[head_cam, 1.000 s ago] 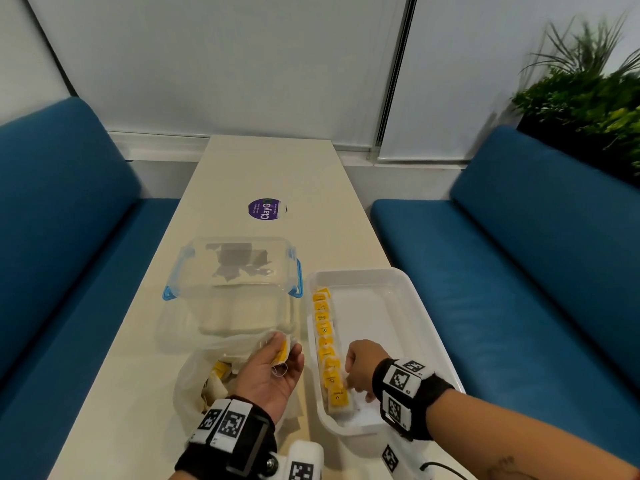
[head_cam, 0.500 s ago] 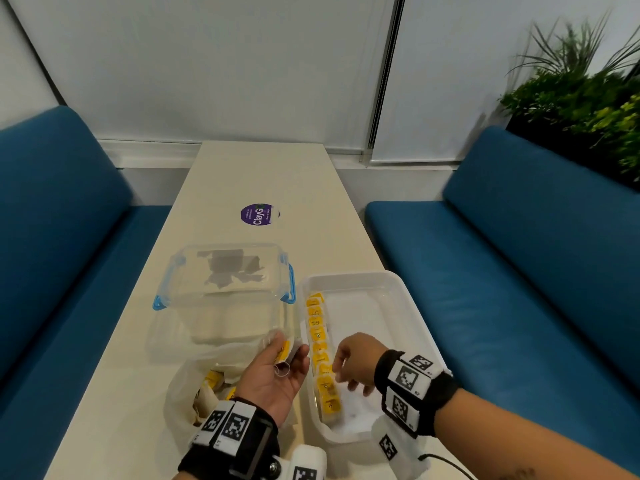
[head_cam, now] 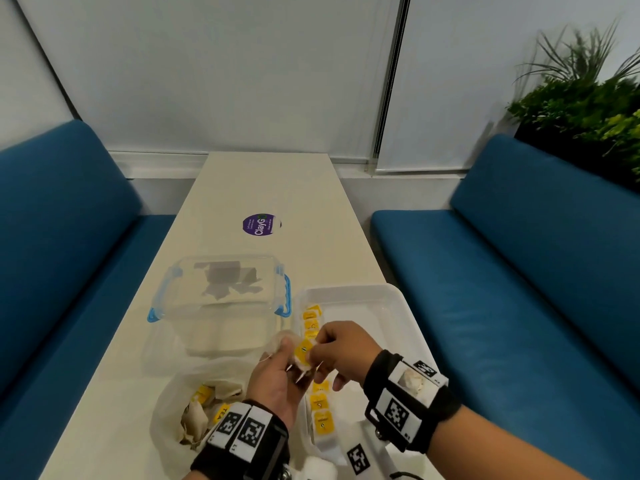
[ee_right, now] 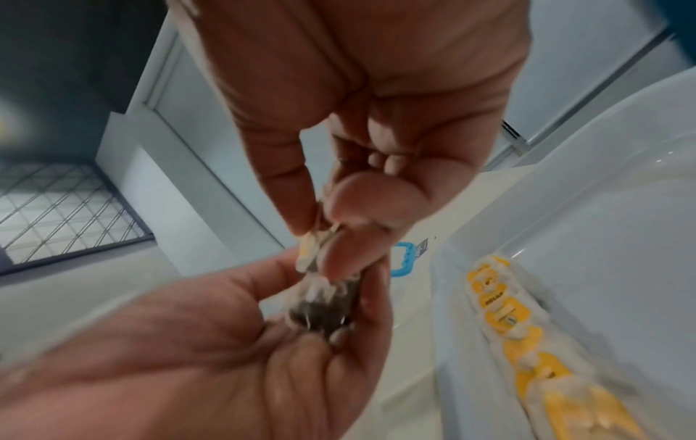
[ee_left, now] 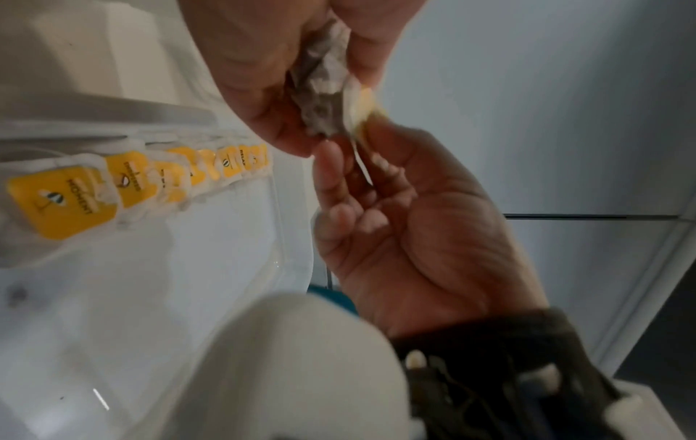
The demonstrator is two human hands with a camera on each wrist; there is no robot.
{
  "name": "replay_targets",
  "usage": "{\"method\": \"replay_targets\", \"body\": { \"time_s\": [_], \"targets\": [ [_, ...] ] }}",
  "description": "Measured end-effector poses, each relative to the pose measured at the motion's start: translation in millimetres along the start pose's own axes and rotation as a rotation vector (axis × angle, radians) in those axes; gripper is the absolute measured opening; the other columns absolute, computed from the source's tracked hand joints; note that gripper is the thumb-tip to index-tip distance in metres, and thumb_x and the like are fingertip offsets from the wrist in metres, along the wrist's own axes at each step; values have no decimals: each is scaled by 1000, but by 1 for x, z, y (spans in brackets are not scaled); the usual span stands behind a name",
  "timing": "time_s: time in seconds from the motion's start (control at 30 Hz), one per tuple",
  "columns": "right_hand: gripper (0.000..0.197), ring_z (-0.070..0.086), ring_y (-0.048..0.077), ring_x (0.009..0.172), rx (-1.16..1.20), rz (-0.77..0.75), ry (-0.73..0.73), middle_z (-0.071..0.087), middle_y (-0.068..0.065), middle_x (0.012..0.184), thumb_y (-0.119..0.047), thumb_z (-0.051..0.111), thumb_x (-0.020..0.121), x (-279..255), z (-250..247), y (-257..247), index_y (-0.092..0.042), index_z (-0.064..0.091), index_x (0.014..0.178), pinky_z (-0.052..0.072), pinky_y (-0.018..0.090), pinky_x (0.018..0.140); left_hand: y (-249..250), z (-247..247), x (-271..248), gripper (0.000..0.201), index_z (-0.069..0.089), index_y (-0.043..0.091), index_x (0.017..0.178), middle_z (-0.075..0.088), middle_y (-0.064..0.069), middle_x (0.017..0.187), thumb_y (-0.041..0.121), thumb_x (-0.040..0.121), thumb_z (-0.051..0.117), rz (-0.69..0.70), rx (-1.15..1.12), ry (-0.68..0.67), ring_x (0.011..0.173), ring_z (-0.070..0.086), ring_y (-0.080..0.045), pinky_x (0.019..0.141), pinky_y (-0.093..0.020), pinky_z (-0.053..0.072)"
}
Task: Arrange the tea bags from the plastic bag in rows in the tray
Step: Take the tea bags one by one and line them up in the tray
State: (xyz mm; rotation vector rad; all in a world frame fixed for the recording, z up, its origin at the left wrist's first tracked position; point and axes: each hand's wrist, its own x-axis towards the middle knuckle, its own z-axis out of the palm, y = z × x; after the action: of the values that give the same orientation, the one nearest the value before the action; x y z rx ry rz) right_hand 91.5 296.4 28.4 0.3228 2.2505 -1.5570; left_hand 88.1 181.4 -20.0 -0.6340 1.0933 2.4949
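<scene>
From the head view we see the left hand (head_cam: pixel 277 379) and right hand (head_cam: pixel 341 351) meet over the white tray (head_cam: pixel 398 306) edge, fingers of both pinching one tea bag (head_cam: pixel 303 353); the plastic bag (head_cam: pixel 173 403) lies on the pale desk (head_cam: pixel 263 188) between blue sofas (head_cam: pixel 62 220)

Our left wrist view adds the row of tea bags (ee_left: pixel 150 178) along the tray wall

Our right wrist view shows a blue clip (ee_right: pixel 405 259)
</scene>
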Motion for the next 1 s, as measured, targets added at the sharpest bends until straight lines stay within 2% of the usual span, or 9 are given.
{"method": "replay_targets", "body": {
  "time_s": [0.1,0.2,0.27,0.37,0.47,0.57,0.7,0.83,1.0],
  "targets": [
    [18,60,14,51,-3,-22,98,57,7,64,-6,54,85,6,-22,-3,-13,44,71,40,20,37,2,1,5,3,50,15,96,59,-12,85,15,95,48,-7,5,63,72,59,-21,49,-24,54],
    [22,50,6,51,-261,-133,291,55,-2,64,-15,61,85,25,-51,-4,-17,47,68,34,13,43,5,2,6,6,52,15,89,59,-11,83,14,94,49,-11,31,38,75,59,-22,62,-31,47],
    [12,48,8,62,-332,-133,311,56,-2,75,-11,61,85,43,-70,-3,-15,57,75,33,10,46,5,1,7,4,54,14,90,59,-9,79,13,93,51,-12,78,9,68,62,-19,64,-31,44],
    [5,49,13,67,-265,-41,264,55,1,77,-11,56,89,73,-86,4,-13,60,90,39,19,52,4,2,11,5,56,12,89,56,-9,76,12,92,52,-44,169,-9,64,61,-19,65,-31,45],
    [5,51,24,80,-280,56,259,53,8,86,-15,44,94,100,-82,12,-17,49,94,41,24,49,5,5,15,5,56,9,92,56,-13,81,11,92,52,-107,212,-20,69,57,-22,53,-28,52],
    [7,49,25,84,-360,77,241,52,11,94,-9,44,93,126,-71,23,-15,48,94,42,28,65,6,3,20,14,53,6,106,56,-17,91,12,93,50,-137,231,-18,69,55,-23,44,-23,52],
    [17,54,28,92,-440,99,231,55,14,102,-4,50,89,149,-57,35,-8,59,103,47,34,84,8,1,19,15,54,4,106,54,-20,97,9,95,45,-147,254,-14,67,53,-23,43,-23,51],
    [30,55,28,115,-480,125,234,59,13,124,-4,58,86,160,-50,39,-5,61,116,45,31,95,11,-3,17,11,55,5,98,55,-14,81,8,95,44,-139,283,2,59,52,-19,44,-23,50],
    [37,56,24,114,-418,157,281,60,9,122,-10,70,77,165,-45,43,-7,62,113,46,28,97,11,-9,18,9,54,10,95,54,-4,56,12,96,45,-155,329,16,45,52,-10,44,-22,49]
  ]
}}
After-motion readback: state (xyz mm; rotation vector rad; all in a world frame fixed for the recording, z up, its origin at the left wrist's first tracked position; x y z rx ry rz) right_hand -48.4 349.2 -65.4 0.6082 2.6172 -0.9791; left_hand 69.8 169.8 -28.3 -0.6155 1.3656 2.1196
